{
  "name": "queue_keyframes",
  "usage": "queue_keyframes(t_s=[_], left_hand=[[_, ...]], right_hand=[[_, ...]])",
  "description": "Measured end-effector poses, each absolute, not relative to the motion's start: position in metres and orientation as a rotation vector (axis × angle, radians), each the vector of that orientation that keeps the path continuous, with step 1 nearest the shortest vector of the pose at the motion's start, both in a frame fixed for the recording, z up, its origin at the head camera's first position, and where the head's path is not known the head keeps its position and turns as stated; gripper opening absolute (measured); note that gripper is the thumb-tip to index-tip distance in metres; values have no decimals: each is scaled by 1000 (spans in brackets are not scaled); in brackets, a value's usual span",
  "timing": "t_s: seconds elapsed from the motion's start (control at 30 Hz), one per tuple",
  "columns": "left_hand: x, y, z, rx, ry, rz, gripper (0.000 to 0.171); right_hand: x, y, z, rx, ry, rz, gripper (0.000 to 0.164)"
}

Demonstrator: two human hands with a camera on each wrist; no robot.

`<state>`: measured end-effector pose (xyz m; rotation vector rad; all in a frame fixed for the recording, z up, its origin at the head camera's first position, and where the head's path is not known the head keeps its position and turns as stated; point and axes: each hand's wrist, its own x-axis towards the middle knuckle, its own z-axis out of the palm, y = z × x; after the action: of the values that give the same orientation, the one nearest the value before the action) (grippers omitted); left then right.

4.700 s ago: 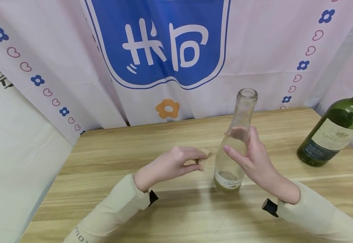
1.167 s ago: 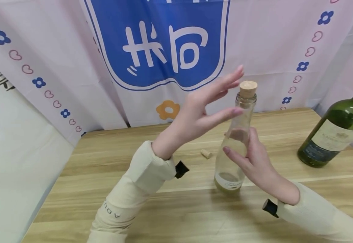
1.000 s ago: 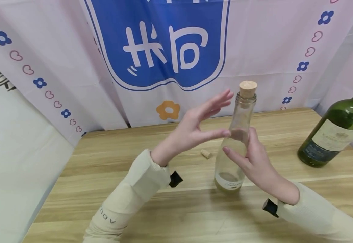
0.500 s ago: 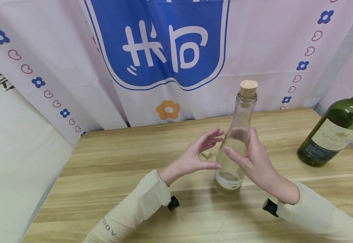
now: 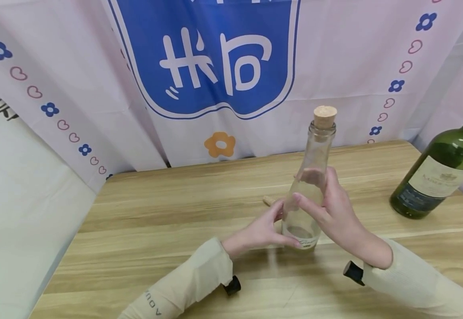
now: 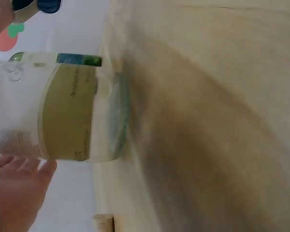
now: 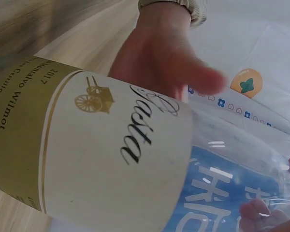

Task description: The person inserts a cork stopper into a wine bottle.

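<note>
A clear glass bottle (image 5: 302, 220) stands upright on the table with a wide cork (image 5: 324, 117) in its mouth, partly sticking out. My right hand (image 5: 343, 221) grips the bottle's body from the right, thumb across the front; its fingers are hidden behind the glass in the head view. Low on the left, my left hand (image 5: 260, 232) holds the bottle near its label, thumb in front and fingers behind. A smaller cork (image 5: 269, 200) lies on the table just beyond the left hand. The bottle's printed label (image 7: 121, 135) fills much of the right wrist view.
A green wine bottle (image 5: 434, 175) stands upright at the right of the wooden table (image 5: 155, 212). Behind the table hangs a pale printed cloth (image 5: 335, 57) with a blue emblem.
A cork has appeared in the bottle's mouth. The left hand, earlier holding something cork-coloured, was raised beside the neck, then came down to the bottle's lower body. The right hand stayed on the bottle.
</note>
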<state>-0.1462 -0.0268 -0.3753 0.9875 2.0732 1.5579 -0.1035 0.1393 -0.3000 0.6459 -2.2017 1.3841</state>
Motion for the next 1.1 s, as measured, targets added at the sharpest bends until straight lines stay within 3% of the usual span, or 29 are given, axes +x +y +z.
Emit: queue_keyframes(t_s=[0.2,0.43,1.1], left_hand=[[-144,-16,-388,1032,2143,1595,83],[-141,-11,-374,1031,2198,1573,80],[-199,63,-342,926,2290,1538,79]], right_hand=[[-104,139,-299,670,-2190,1402,47],[-108,144,-292,713,-2187,1451,46],[-155,206,-250,608,-2101,1391,40]])
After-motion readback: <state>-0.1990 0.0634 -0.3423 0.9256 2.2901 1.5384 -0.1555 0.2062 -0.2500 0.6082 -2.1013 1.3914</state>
